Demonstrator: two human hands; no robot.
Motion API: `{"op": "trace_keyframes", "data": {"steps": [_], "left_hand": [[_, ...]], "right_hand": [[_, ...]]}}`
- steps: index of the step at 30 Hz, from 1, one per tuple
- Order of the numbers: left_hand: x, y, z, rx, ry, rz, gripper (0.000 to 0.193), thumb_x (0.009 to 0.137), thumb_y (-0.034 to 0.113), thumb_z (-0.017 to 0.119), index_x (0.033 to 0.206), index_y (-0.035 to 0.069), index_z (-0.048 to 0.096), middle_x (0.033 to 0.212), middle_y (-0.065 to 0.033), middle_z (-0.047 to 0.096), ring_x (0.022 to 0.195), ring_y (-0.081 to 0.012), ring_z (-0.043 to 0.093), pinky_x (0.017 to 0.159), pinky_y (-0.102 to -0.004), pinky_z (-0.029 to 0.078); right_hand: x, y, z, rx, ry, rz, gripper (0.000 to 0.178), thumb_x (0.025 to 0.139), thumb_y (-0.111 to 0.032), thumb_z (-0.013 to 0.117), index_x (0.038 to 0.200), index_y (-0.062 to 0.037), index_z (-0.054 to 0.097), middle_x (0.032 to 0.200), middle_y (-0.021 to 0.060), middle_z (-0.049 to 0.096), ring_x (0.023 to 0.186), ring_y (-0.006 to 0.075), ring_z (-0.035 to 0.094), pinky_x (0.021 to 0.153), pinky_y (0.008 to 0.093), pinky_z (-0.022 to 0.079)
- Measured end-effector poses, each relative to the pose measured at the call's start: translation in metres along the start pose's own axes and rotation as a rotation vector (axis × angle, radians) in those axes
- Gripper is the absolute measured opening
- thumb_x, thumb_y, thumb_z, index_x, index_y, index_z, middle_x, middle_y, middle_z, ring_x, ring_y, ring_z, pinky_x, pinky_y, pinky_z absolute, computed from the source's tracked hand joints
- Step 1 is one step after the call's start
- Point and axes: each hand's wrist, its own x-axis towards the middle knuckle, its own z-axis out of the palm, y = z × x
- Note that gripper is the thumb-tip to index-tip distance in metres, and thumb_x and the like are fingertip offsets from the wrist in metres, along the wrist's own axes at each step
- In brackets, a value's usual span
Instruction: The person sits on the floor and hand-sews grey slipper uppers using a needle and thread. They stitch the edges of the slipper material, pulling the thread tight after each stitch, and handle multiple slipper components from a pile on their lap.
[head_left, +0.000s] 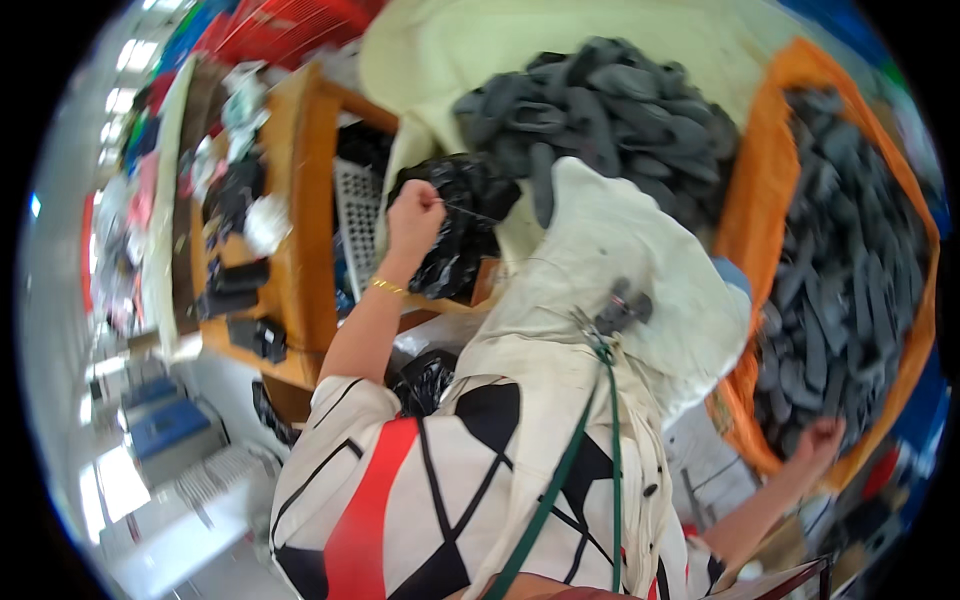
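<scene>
My left hand point(418, 212) is closed in a pinch above a black plastic bag point(465, 215). A thin pale thread runs from its fingertips toward the right. Far out to the right, my right hand point(820, 440) is at the near edge of an orange sack point(765, 190) filled with dark grey sock-like pieces point(835, 270). It touches or nearly touches the pieces; its fingers are small and blurred, so their grip is unclear. A heap of similar grey pieces point(610, 105) lies on the pale yellow cloth surface ahead of me.
A cream apron point(630, 260) covers my lap, with small scissors point(590, 325) hanging on a green cord point(560, 465). To the left stand a wooden table point(300, 220) with assorted items and a white perforated crate point(360, 225). A red basket point(290, 30) is at the far left.
</scene>
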Motion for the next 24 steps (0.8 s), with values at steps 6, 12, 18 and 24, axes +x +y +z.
{"op": "trace_keyframes", "data": {"steps": [6,12,18,24], "left_hand": [[-0.032,-0.039,0.009,-0.138,-0.245,-0.134,0.012,0.08,0.004,0.069,0.09,0.003,0.063,0.079,-0.01,0.069,0.071,-0.022,0.068,0.069,-0.0306,0.054],[-0.034,-0.119,0.027,0.1,-0.285,-0.282,0.04,0.083,0.026,0.073,0.113,0.001,0.063,0.108,-0.0196,0.07,0.103,-0.031,0.067,0.091,-0.0385,0.052],[-0.087,-0.208,0.092,-0.026,-0.539,-0.642,0.063,0.084,0.044,0.073,0.122,-0.004,0.061,0.118,-0.0238,0.067,0.109,-0.0354,0.065,0.094,-0.0393,0.049],[-0.077,-0.063,0.103,0.655,-0.804,0.093,0.031,0.085,0.033,0.071,0.098,0.005,0.071,0.089,-0.015,0.069,0.08,-0.0334,0.063,0.072,-0.0412,0.052]], "right_hand": [[-0.006,-0.054,0.003,-0.145,-0.083,-0.119,0.016,0.098,-0.016,0.062,0.094,-0.0035,0.055,0.079,0.0043,0.051,0.069,0.0162,0.052,0.059,0.0291,0.051],[-0.026,-0.13,0.013,-0.577,0.375,-0.71,0.02,0.093,-0.021,0.064,0.107,-0.0069,0.061,0.097,0.0063,0.065,0.086,0.0199,0.064,0.072,0.0336,0.054],[-0.045,-0.172,-0.019,-2.32,1.144,-0.843,0.026,0.092,-0.019,0.058,0.116,-0.0109,0.063,0.103,0.0007,0.072,0.092,0.0182,0.069,0.075,0.0357,0.055],[-0.073,-0.053,0.066,-0.594,0.449,-0.987,0.035,0.093,-0.028,0.071,0.106,0.0031,0.062,0.088,0.0092,0.065,0.087,0.0205,0.064,0.078,0.0325,0.054]]}}
